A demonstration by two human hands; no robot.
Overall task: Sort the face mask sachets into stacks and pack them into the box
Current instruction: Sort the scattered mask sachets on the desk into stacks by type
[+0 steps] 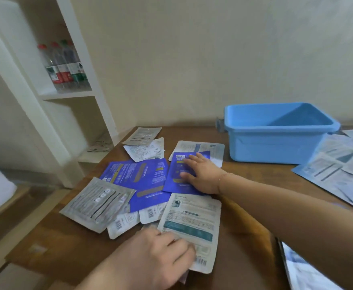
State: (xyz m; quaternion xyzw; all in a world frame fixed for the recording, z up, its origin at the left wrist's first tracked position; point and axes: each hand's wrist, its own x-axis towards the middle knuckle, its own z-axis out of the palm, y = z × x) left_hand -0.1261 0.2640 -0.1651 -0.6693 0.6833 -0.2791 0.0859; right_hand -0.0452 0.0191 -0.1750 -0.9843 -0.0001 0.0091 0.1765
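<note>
Two hands showed, the left hand (150, 256) at lower centre and the right hand (200, 176) mid-frame. Three blue sachets (146, 178) lay centre, two grey striped sachets (98, 204) at left. One blue box (276, 143) sat upper right; three bottles (64, 65) stood upper left.

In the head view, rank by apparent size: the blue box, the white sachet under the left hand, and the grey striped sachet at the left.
1. blue box, clearly largest.
2. white sachet and grey striped sachet: they look alike in size, and the left hand hides part of the white one, so no ranking.
</note>
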